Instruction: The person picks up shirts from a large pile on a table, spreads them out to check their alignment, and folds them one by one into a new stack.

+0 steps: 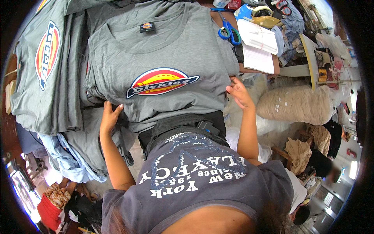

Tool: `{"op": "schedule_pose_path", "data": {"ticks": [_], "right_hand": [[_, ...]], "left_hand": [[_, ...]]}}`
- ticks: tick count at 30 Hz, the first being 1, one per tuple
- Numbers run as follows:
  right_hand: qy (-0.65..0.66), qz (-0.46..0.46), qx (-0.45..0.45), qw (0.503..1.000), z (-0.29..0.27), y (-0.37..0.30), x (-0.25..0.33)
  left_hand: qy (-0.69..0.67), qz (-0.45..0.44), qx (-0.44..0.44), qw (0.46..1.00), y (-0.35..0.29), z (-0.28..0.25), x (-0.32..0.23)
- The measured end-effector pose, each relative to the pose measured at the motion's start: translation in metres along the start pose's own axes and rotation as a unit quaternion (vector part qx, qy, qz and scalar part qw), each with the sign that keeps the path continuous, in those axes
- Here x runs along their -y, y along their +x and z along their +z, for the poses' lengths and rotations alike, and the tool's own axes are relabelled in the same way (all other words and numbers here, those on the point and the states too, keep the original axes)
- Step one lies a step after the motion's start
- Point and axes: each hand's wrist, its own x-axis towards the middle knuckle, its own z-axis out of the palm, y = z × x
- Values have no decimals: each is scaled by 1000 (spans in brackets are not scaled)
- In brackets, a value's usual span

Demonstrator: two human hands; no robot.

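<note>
A grey T-shirt (163,50) with a red, yellow and blue oval logo lies flat in front of me, on top of a stack of similar shirts. My left hand (110,117) is at its lower left edge, thumb and fingers apart, fingertips against the grey cloth. At the shirt's right side is my right hand (241,95), its fingers slightly bent and apart, the fingertips by the edge of the cloth. Neither hand grips anything that I can see. The shirt's near part hangs toward my waist.
More folded grey shirts (64,70) are piled at the left. Blue-handled scissors (230,33), a white notepad (257,58) and a tape roll (261,11) lie at the upper right. A large beige wrapped bundle (296,104) stands to the right. Light blue cloth (74,156) hangs at the lower left.
</note>
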Motion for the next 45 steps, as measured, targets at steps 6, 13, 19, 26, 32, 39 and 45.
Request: {"op": "schedule_pose_path", "data": {"ticks": [6, 13, 19, 26, 32, 39, 45], "right_hand": [[-45, 10, 24, 999, -16, -10, -1], [6, 19, -25, 999, -31, -5, 4], [34, -14, -46, 998, -29, -15, 25], [21, -18, -27, 999, -43, -25, 30], [-135, 28, -84, 987, -36, -43, 38], [-217, 82, -95, 968, -35, -46, 36], [-481, -155, -179, 844, 58, -20, 58]], "left_hand": [[-26, -60, 95, 993, -6, -33, -14], [-179, -27, 8, 983, -26, -43, -6], [-153, -19, -139, 978, -49, -54, 9], [-195, -58, -198, 959, -73, -49, 4], [-88, -121, -172, 974, -89, -33, 10], [154, -108, -232, 954, -89, -22, -11], [234, 146, -337, 900, -47, 28, -65]]}}
